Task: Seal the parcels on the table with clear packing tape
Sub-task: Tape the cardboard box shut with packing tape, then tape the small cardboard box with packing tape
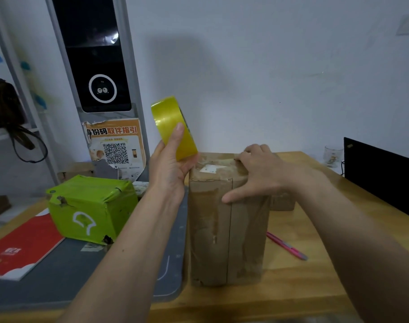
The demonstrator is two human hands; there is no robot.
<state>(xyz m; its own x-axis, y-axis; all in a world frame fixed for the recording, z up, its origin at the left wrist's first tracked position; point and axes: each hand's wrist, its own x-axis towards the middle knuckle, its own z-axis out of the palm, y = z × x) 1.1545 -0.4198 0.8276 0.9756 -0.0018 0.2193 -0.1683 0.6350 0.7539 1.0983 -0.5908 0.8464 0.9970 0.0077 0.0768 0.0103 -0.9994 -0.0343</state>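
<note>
A tall brown cardboard parcel [224, 231] stands upright at the middle of the wooden table, its sides covered in shiny tape. My left hand [168, 169] grips a yellowish roll of packing tape [173, 127] just above the parcel's top left corner. My right hand [257, 173] rests on the parcel's top right edge, fingers pressing on the top and thumb stretched down the front face. A green parcel [91, 206] sits to the left on a grey mat.
A grey cutting mat [66, 271] covers the table's left part, with a red booklet [24, 248] on it. A pink pen [287, 245] lies right of the brown parcel. A black laptop [383, 178] and a glass [333, 156] stand at the right. Another small carton [282, 201] sits behind the parcel.
</note>
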